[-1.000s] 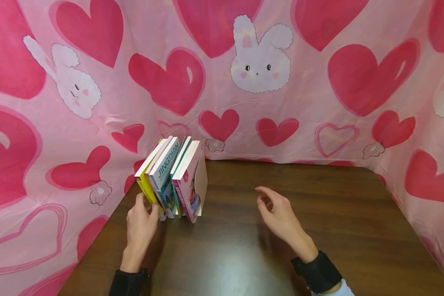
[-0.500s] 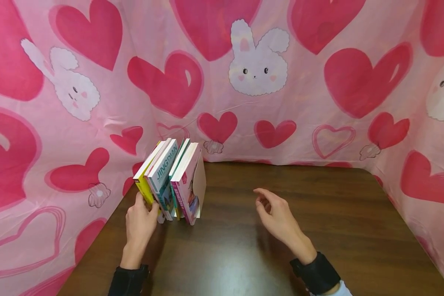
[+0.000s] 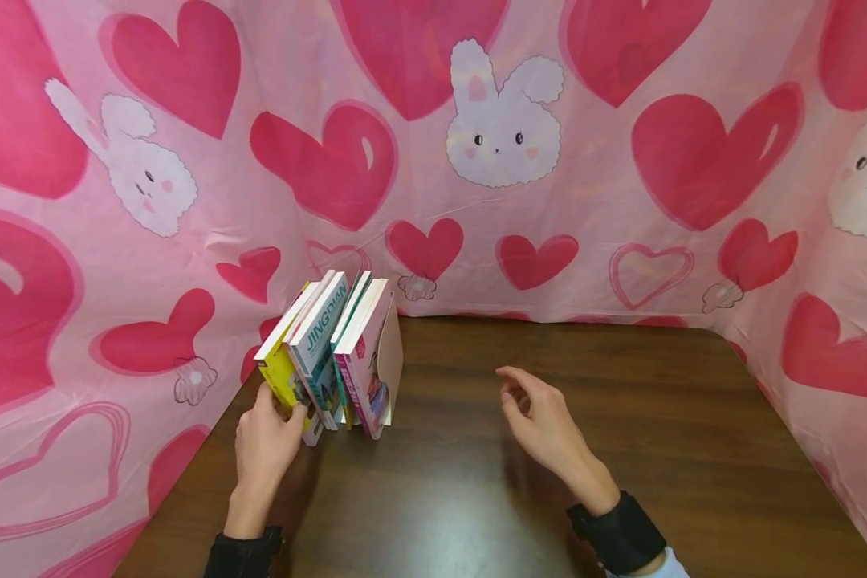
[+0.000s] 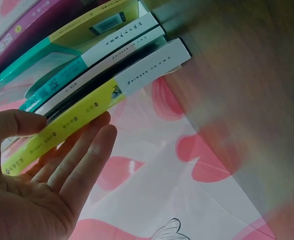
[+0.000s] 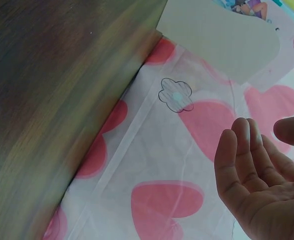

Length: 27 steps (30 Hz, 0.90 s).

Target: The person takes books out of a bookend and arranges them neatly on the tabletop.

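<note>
At the left end of a row of upright books, my left hand [image 3: 266,437] grips a yellow book [image 3: 280,377] by its spine, thumb on one cover and fingers on the other. In the left wrist view the yellow book [image 4: 62,131] has a white lower spine and sits slightly out from its neighbour. Beside it stand a white and teal book [image 3: 319,321] lettered JINGDIAN, a thin pale pink one, a green one and a pink book [image 3: 361,377]. My right hand [image 3: 542,413] hovers over the table, fingers loosely bent, holding nothing; the right wrist view shows this hand [image 5: 266,185] too.
A cream bookend [image 3: 392,361] stands against the right side of the row. The brown wooden table [image 3: 462,482] extends to the right. Pink cloth walls [image 3: 600,201] with hearts and rabbits enclose the back and sides.
My left hand has drawn the yellow book slightly toward me and to the left, apart from the other books. My right hand has hardly moved.
</note>
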{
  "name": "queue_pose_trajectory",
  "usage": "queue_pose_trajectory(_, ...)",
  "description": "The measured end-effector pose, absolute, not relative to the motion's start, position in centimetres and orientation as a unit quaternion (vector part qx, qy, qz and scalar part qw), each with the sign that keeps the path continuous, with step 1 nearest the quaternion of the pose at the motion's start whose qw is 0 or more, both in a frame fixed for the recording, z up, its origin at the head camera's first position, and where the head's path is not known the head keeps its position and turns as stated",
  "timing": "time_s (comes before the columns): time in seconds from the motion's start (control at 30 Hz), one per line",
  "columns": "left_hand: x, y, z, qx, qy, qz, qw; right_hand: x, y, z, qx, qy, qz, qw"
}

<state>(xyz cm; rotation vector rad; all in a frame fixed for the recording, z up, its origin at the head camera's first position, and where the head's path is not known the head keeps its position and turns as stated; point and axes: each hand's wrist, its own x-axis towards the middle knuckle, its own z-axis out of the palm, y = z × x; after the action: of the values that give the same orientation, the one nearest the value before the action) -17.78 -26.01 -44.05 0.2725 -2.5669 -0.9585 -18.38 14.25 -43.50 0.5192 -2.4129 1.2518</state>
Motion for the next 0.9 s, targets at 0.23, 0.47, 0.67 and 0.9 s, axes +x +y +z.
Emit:
queue_pose_trajectory(0.23, -18.6, -26.3, -44.1, 0.094, -0.906, -0.371, 0.181, -18.4, 14.3, -43.3, 0.186, -0.854, 0.450, 0.181)
queue_pose_trajectory(0.47, -19.1, -26.4, -44.6, 0.091, -0.900, -0.394, 0.161, -18.4, 14.3, -43.3, 0.180, -0.857, 0.451, 0.173)
queue_pose_trajectory(0.67, -19.2, -26.4, -44.7, 0.094, -0.899, -0.400, 0.150, -18.4, 14.5, -43.3, 0.180, -0.858, 0.450, 0.169)
queue_pose_trajectory(0.9, -19.0, -26.4, -44.3, 0.087, -0.901, -0.399, 0.145, -18.4, 14.5, -43.5, 0.181, -0.858, 0.443, 0.185)
